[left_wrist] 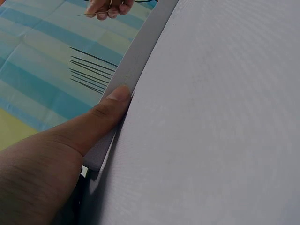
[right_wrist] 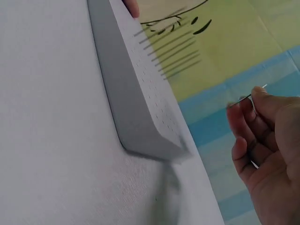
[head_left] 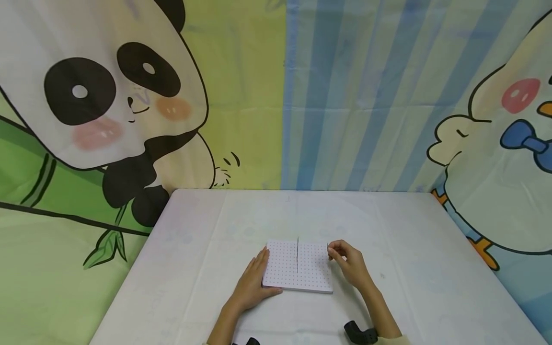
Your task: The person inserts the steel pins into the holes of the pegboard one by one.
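A white foam board point(head_left: 286, 270) dotted with a grid of holes lies on the table. Several thin metal needles point(head_left: 297, 254) stand upright in a row along its middle, also visible as needles point(left_wrist: 91, 70) and needles point(right_wrist: 171, 51). My left hand point(head_left: 254, 280) lies flat against the board's left side, its thumb point(left_wrist: 110, 110) pressing the board's edge point(left_wrist: 136, 61). My right hand point(head_left: 332, 252) hovers at the board's far right corner and pinches one thin needle point(right_wrist: 248, 97) between thumb and fingers point(right_wrist: 262, 101), clear of the board point(right_wrist: 136, 98).
The table point(head_left: 194, 249) is covered with a white cloth. A cartoon backdrop with a panda point(head_left: 108, 96) and a chick point(head_left: 496, 143) hangs close behind and at both sides. Black wrist camera mounts point(head_left: 360, 333) show at the bottom edge.
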